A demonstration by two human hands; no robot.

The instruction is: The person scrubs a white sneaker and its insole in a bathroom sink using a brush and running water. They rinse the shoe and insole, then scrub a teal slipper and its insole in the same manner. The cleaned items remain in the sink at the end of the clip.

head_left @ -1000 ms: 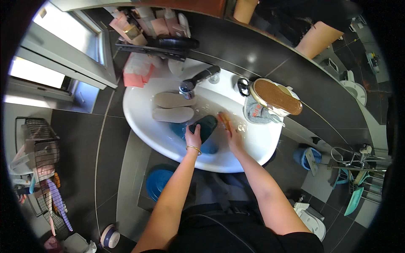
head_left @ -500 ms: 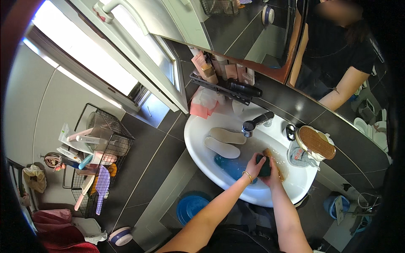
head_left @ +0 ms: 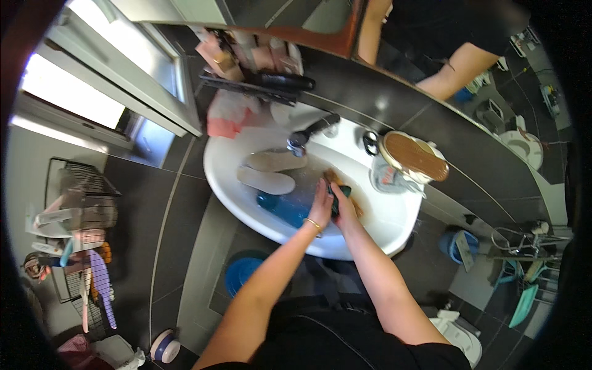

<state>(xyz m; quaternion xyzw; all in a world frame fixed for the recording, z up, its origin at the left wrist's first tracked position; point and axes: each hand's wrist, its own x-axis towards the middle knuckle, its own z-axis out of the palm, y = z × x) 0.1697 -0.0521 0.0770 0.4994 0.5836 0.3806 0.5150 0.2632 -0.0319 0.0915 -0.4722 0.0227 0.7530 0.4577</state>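
Observation:
Both hands are together over the white washbasin [head_left: 385, 213], pressed around a small dark green thing [head_left: 346, 190] whose kind I cannot make out. My left hand [head_left: 320, 206], a gold bangle at its wrist, lies along one side of it. My right hand [head_left: 345, 208] closes on the other side. An orange-brown thing [head_left: 356, 208] shows beside the fingers, partly hidden. Two pale insoles [head_left: 268, 180] lie side by side at the basin's left, under the tap [head_left: 311, 134]. A blue thing [head_left: 287, 209] rests in the cloudy water nearer to me.
A grey cloth [head_left: 391, 176] and a brown-topped oval thing [head_left: 414, 157] sit on the basin's right rim. A rack of toiletries [head_left: 250, 86] hangs behind. A blue bucket [head_left: 243, 274] stands on the floor below, with a wire basket [head_left: 92, 216] on the left wall.
The whole view has shifted, so the basin now appears further left and higher. My hands stay together on the dark green thing, with the left fingers now straighter.

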